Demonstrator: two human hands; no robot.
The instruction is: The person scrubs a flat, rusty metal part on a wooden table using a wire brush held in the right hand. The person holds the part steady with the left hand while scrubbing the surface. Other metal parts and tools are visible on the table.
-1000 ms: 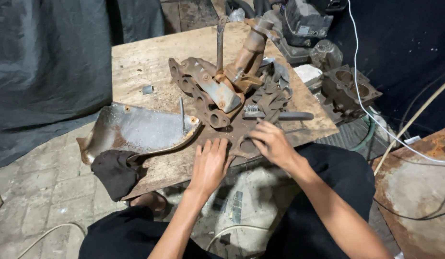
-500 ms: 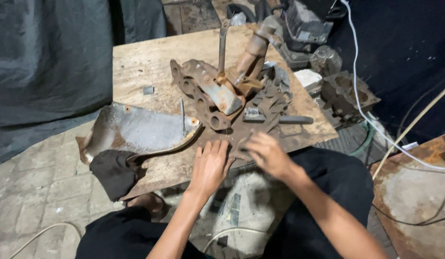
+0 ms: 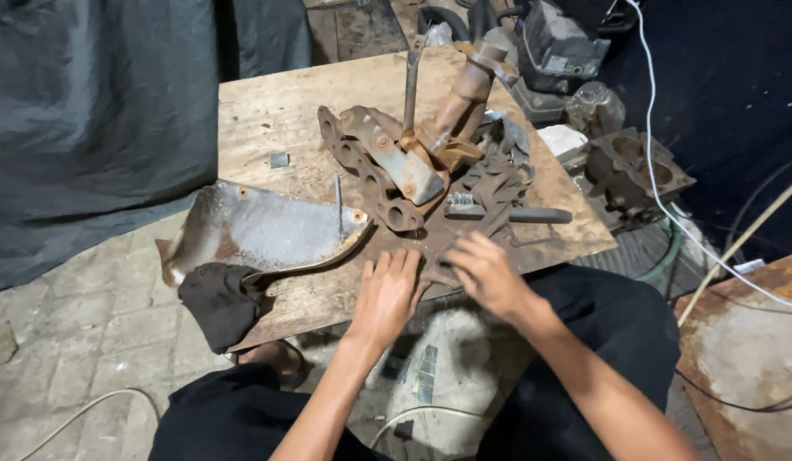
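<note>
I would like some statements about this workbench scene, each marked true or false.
1. The left hand lies flat on the wooden board. True.
2. The right hand holds the wire brush. False: the brush lies on the board beyond it, untouched.
3. A dark cloth hangs at the board's near left edge. True.
4. The rusty manifold lies on the floor. False: it rests on the board.
5. A white cable runs down the right side. True.
</note>
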